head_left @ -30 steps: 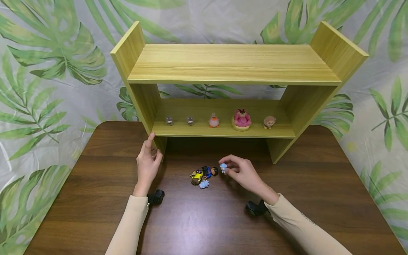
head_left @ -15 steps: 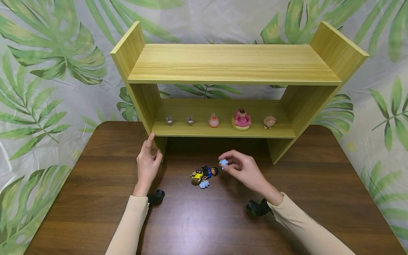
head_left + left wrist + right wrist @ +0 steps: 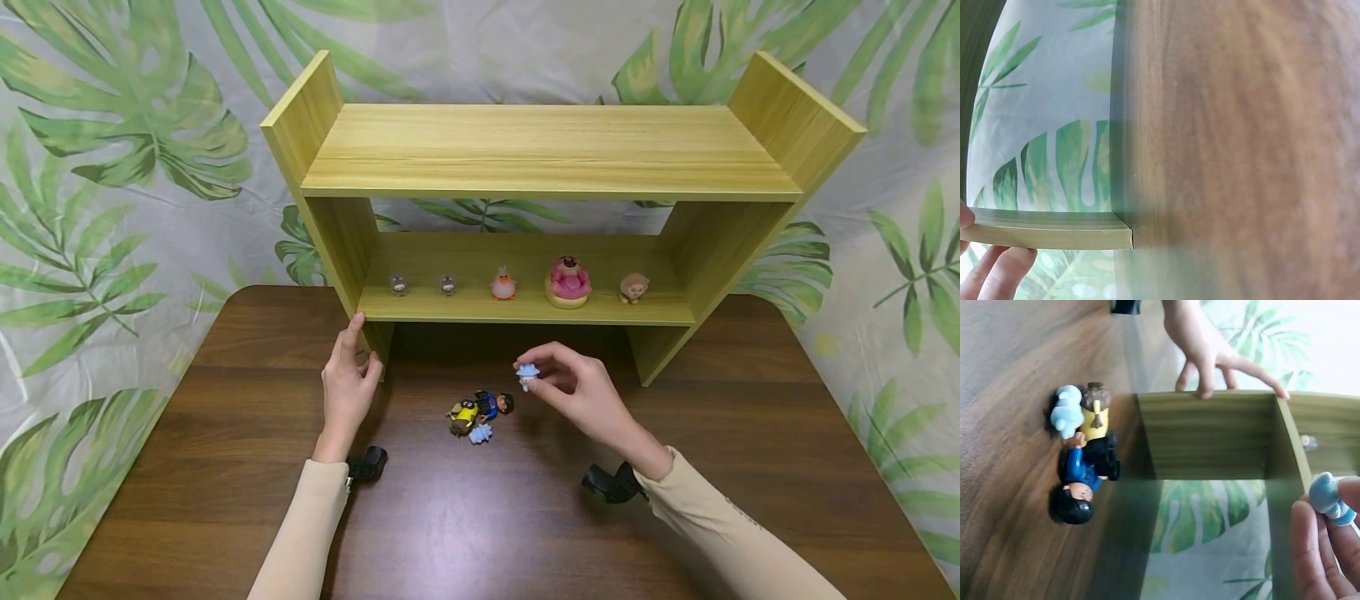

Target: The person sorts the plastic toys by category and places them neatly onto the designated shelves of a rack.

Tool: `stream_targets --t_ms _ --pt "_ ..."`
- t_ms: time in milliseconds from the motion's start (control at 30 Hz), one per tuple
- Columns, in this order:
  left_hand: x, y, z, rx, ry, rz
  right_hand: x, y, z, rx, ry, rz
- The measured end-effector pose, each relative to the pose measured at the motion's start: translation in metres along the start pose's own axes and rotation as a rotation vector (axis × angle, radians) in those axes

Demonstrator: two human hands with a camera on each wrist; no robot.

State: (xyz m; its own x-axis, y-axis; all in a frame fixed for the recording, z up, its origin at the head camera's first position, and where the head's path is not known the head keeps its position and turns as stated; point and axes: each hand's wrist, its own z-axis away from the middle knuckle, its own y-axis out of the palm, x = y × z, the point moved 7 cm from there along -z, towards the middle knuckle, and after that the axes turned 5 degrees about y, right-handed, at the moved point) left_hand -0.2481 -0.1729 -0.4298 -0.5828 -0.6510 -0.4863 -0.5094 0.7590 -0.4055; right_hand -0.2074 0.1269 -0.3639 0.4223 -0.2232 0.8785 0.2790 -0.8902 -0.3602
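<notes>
My right hand [image 3: 581, 387] pinches a small light-blue figurine [image 3: 528, 373] between thumb and fingers, above the table in front of the shelf. Up close in the right wrist view, that figurine [image 3: 1330, 497] has a rounded blue top, partly covered by the thumb. My left hand [image 3: 348, 379] holds the left side panel of the yellow wooden shelf [image 3: 487, 319]. The left wrist view has fingers [image 3: 1007, 272] on the panel's outer side and a fingertip across from them. On the table lie a blue-clad, dark-haired figure [image 3: 489, 405], a brown-and-yellow figure [image 3: 463, 417] and another light-blue figurine [image 3: 480, 433].
Along the middle board stand two small grey figurines [image 3: 399, 286], a pink duck-like figurine [image 3: 503, 284], a pink bear on a yellow base [image 3: 568, 283] and a pale-pink figurine [image 3: 633, 287]. The dark wooden table [image 3: 465, 525] extends forward; a leaf-patterned cloth [image 3: 135, 142] hangs behind.
My right hand has risen slightly toward the shelf with the light-blue figurine, which is now turned more upright. The left hand and the lying figures have stayed put.
</notes>
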Motion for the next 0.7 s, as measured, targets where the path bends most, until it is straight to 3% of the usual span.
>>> stream_targets --t_ms 700 --pt "0.001 0.000 0.000 -0.010 0.011 -0.012 0.046 -0.005 -0.022 -0.021 -0.173 -0.016"
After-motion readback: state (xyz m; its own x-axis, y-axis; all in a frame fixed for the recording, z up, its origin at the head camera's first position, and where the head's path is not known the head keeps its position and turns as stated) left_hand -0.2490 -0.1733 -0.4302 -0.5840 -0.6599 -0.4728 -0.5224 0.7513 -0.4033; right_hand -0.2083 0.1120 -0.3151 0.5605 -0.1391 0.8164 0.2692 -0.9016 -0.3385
